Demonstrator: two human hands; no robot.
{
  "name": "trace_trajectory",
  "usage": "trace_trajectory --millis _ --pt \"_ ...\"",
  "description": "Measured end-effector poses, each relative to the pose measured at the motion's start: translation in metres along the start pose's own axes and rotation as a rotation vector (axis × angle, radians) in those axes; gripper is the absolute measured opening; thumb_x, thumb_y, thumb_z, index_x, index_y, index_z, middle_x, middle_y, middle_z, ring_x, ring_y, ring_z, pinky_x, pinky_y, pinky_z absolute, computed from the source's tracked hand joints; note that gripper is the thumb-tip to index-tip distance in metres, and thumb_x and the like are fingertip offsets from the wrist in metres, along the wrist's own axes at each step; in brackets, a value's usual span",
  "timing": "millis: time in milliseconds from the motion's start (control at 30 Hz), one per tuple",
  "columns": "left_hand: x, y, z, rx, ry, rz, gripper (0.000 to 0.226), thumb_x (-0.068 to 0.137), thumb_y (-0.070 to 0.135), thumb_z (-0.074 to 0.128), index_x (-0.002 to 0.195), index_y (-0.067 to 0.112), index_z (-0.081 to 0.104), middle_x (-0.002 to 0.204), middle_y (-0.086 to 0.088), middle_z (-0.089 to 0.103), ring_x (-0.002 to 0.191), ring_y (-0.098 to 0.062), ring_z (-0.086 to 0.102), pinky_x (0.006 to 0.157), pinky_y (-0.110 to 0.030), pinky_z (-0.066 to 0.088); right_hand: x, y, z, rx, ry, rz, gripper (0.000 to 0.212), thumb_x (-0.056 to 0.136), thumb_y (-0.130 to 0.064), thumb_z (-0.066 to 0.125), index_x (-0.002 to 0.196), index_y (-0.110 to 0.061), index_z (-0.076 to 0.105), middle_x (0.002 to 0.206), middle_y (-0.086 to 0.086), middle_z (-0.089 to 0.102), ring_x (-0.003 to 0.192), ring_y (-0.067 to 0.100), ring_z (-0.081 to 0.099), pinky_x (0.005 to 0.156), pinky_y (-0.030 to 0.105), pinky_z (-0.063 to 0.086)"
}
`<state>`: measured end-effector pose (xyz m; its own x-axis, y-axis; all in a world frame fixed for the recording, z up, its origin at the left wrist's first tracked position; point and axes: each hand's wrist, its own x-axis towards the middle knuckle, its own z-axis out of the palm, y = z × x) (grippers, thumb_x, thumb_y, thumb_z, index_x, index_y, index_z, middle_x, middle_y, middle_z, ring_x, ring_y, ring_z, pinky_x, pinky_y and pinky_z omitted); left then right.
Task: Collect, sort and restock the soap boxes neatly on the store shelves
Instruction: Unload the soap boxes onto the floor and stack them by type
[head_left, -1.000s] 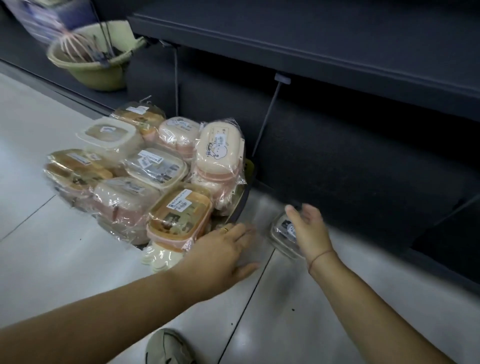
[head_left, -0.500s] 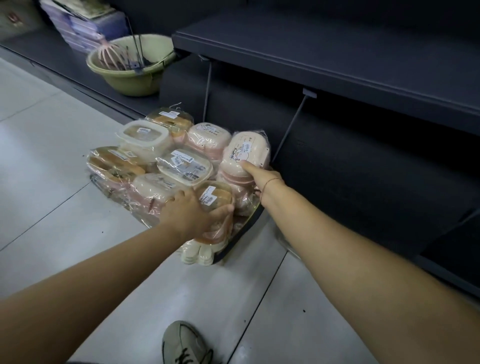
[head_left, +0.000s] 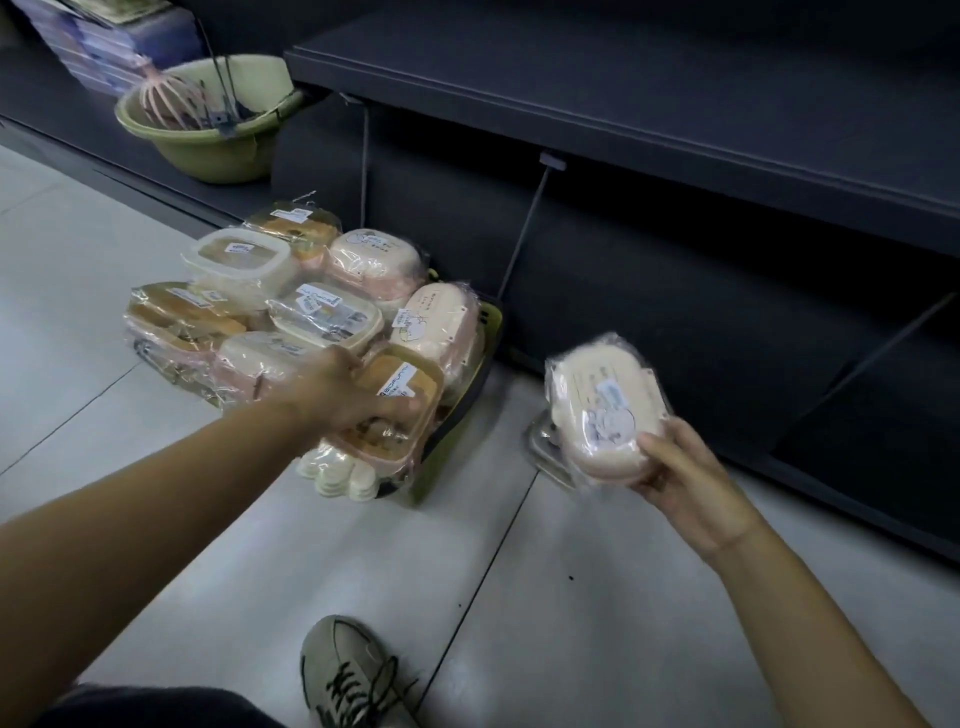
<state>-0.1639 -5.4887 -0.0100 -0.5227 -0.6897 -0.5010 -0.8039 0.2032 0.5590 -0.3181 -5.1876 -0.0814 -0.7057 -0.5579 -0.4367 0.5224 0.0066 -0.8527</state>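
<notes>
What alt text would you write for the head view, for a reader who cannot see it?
A person's right hand holds a wrapped pink box above the floor, while the left hand grips an orange-lidded box at the front of a pile of wrapped boxes beside dark shelves.

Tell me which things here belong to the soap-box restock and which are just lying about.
Job: pale soap box held in right hand; orange-lidded soap box gripped by left hand; wrapped soap-box pile; basket under it; dark shelf.
Lying about: green basin; pink whisk inside it; stacked packs; shoe.
</notes>
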Motion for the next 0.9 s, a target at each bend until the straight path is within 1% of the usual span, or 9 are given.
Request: trace_trajectory --millis 133,233,267,333,400,533,633,767,900 --pt "-0.011 0.018 0.016 0.201 -0.005 0.26 0.093 0.062 0.04 0.089 0.137 0.023 0.035 0.119 0.002 0.051 0.104 -0.02 0.054 0.086 -0.035 0.047 -0.026 0.044 -0.081 -0.073 0.205 0.113 0.056 0.071 -0.036 0.078 0.121 -0.02 0.06 0.115 0.006 0.069 0.1 0.022 0.068 0.075 0.036 0.056" --pt "-0.019 0.035 0.033 0.207 -0.043 0.435 0.089 0.062 0.037 0.089 0.136 0.026 0.04 0.105 0.01 0.054 0.101 -0.015 0.052 0.084 -0.03 0.043 -0.026 0.077 -0.115 -0.029 0.389 0.185 0.012 0.09 -0.018 0.065 0.1 -0.018 0.058 0.103 0.009 0.065 0.085 0.022 0.064 0.068 0.035 0.053" --pt "-0.02 0.04 0.039 0.213 -0.058 0.469 0.085 0.062 0.037 0.089 0.133 0.03 0.043 0.1 0.015 0.054 0.097 -0.011 0.053 0.08 -0.027 0.042 -0.022 0.085 -0.124 -0.024 0.416 0.218 0.012 0.091 -0.014 0.063 0.1 -0.019 0.056 0.103 0.009 0.064 0.085 0.022 0.063 0.068 0.035 0.053" --pt "-0.019 0.044 0.05 0.203 -0.107 0.495 0.075 0.059 0.04 0.089 0.122 0.038 0.049 0.092 0.021 0.058 0.088 -0.003 0.058 0.072 -0.019 0.043 -0.015 0.095 -0.138 -0.046 0.4 0.263 0.023 0.091 -0.015 0.064 0.111 -0.02 0.055 0.111 0.01 0.064 0.089 0.024 0.064 0.069 0.034 0.053" --pt "-0.013 0.045 0.061 0.133 -0.186 0.475 0.071 0.051 0.044 0.09 0.113 0.042 0.056 0.091 0.016 0.068 0.088 -0.004 0.065 0.072 -0.019 0.051 -0.003 0.099 -0.148 -0.069 0.378 0.302 0.035 0.09 -0.016 0.065 0.123 -0.021 0.054 0.116 0.009 0.064 0.093 0.024 0.064 0.07 0.033 0.052" --pt "0.003 0.037 0.087 0.095 -0.304 0.465 0.073 0.055 0.037 0.092 0.12 0.035 0.061 0.102 0.011 0.071 0.094 -0.008 0.068 0.083 -0.035 0.058 0.032 0.102 -0.159 -0.089 0.308 0.376 0.043 0.092 -0.013 0.062 0.133 -0.02 0.05 0.115 0.005 0.063 0.094 0.021 0.061 0.071 0.034 0.051" --pt "0.011 0.027 0.111 0.13 -0.4 0.431 0.071 0.058 0.027 0.093 0.121 0.035 0.06 0.101 0.017 0.071 0.094 -0.003 0.067 0.084 -0.03 0.057 0.059 0.105 -0.163 -0.153 0.317 0.414 0.054 0.093 -0.012 0.061 0.142 -0.021 0.041 0.132 0.008 0.053 0.097 0.021 0.058 0.072 0.033 0.05" --pt "0.025 0.016 0.152 0.126 -0.558 0.416 0.062 0.065 0.012 0.09 0.118 0.031 0.063 0.103 0.01 0.072 0.097 -0.008 0.069 0.086 -0.031 0.054 0.086 0.117 -0.167 -0.415 0.437 0.402 0.082 0.085 -0.022 0.073 0.151 -0.029 0.024 0.146 0.012 0.033 0.124 0.032 0.048 0.1 0.041 0.045" --pt "0.049 0.0 0.203 0.19 -0.631 0.346 0.055 0.073 0.009 0.083 0.12 0.02 0.057 0.106 0.01 0.062 0.099 -0.006 0.06 0.078 -0.012 0.047 0.094 0.132 -0.155 -0.581 0.547 0.395 0.095 0.077 -0.036 0.078 0.152 -0.031 0.019 0.147 0.013 0.027 0.131 0.039 0.039 0.109 0.05 0.037"
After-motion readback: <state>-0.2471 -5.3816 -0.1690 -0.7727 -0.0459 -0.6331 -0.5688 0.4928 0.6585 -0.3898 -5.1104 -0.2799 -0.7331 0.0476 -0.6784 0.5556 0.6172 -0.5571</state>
